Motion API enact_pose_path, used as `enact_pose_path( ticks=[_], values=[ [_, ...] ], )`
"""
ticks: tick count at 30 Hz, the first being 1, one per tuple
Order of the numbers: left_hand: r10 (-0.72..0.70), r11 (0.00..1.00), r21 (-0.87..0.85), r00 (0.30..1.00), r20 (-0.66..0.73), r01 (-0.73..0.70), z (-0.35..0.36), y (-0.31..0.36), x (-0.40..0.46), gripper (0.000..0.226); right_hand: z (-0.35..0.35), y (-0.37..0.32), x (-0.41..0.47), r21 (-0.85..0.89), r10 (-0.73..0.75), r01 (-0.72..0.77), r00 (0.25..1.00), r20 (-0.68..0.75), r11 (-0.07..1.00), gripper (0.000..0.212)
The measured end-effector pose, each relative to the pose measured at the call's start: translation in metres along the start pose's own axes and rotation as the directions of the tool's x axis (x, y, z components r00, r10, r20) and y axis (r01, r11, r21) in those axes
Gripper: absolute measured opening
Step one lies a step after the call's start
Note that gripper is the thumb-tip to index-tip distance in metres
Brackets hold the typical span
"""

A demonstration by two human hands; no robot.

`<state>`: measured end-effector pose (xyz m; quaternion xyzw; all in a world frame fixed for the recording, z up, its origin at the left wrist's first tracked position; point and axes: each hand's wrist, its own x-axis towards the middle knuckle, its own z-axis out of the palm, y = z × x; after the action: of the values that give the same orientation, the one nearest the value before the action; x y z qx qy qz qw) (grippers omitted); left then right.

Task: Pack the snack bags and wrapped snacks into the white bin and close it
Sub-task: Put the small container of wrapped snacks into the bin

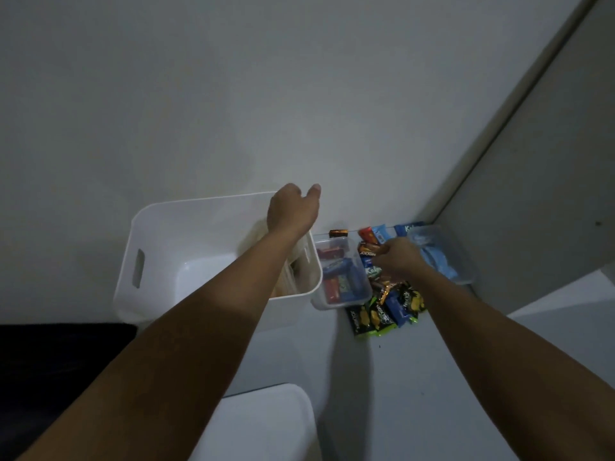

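Observation:
The open white bin [139, 224] stands on the pale floor against the wall, with pale snack bags [294, 266] upright along its right inner side. My left hand [291, 211] hovers at the bin's far right corner, back to the camera, thumb out and fingers hidden. A pile of wrapped snacks [389, 307] in black, green, blue and orange wrappers lies to the right of the bin. My right hand [399, 261] reaches into this pile, its fingertips pinched on a red-brown wrapped snack [367, 251].
A small clear container [336, 304] holding red and blue wrapped snacks sits between the bin and the pile. A second clear container [462, 261] with blue packets stands in the corner by a grey panel [532, 161]. The white lid [263, 424] lies near me; a dark shape [50, 361] lies left.

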<state>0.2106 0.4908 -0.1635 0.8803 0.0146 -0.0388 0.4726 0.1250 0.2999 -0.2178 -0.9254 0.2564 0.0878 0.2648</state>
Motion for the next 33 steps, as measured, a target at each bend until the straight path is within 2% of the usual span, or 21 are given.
enact_pose_path(
  ticks=[4, 6, 10, 13, 17, 21, 22, 25, 28, 31, 33],
  values=[
    [0.143, 0.99, 0.007, 0.986, 0.083, -0.144, 0.036, 0.031, -0.019, 0.041, -0.035, 0.021, 0.009, 0.019, 0.003, -0.003, 1.0, -0.008, 1.0, 0.031],
    [0.152, 0.987, 0.015, 0.973, 0.175, -0.157, 0.059, 0.039, -0.027, 0.035, -0.049, 0.036, 0.015, 0.007, 0.017, -0.017, 1.0, -0.004, 1.0, 0.026],
    [0.055, 0.994, 0.07, 0.938, 0.343, -0.084, 0.125, 0.045, -0.035, 0.022, -0.069, 0.085, 0.038, -0.057, 0.038, -0.038, 0.999, -0.004, 0.998, 0.02],
    [-0.026, 0.987, 0.152, 0.886, 0.464, -0.05, 0.178, 0.044, -0.042, 0.021, -0.079, 0.123, 0.054, -0.115, 0.075, -0.073, 0.997, 0.016, 0.991, 0.037],
    [-0.139, 0.984, 0.164, 0.86, 0.492, 0.065, 0.237, 0.044, -0.051, 0.033, -0.086, 0.158, 0.067, -0.154, 0.063, -0.051, 0.995, 0.077, 0.987, 0.039],
    [-0.232, 0.972, 0.172, 0.78, 0.582, 0.16, 0.276, 0.042, -0.053, 0.012, -0.07, 0.182, 0.086, -0.119, 0.06, -0.044, 0.989, 0.138, 0.992, 0.038],
    [-0.229, 0.973, 0.153, 0.775, 0.589, 0.171, 0.284, 0.039, -0.052, 0.015, -0.065, 0.184, 0.09, -0.066, 0.076, -0.068, 0.99, 0.122, 0.996, 0.038],
    [-0.243, 0.97, 0.118, 0.814, 0.528, 0.213, 0.297, 0.035, -0.051, 0.023, -0.062, 0.184, 0.093, 0.058, 0.166, -0.17, 0.984, 0.065, 0.984, 0.044],
    [-0.277, 0.959, 0.047, 0.879, 0.388, 0.281, 0.292, 0.04, -0.051, 0.019, -0.07, 0.176, 0.094, 0.07, 0.212, -0.212, 0.977, 0.008, 0.975, 0.04],
    [-0.271, 0.949, -0.087, 0.924, 0.268, 0.303, 0.268, 0.048, -0.053, 0.022, -0.078, 0.156, 0.094, 0.109, 0.204, -0.198, 0.978, -0.043, 0.974, 0.036],
    [-0.256, 0.955, -0.111, 0.953, 0.16, 0.276, 0.246, 0.052, -0.054, 0.026, -0.08, 0.135, 0.09, 0.16, 0.166, -0.155, 0.984, -0.062, 0.975, 0.032]
  ],
)
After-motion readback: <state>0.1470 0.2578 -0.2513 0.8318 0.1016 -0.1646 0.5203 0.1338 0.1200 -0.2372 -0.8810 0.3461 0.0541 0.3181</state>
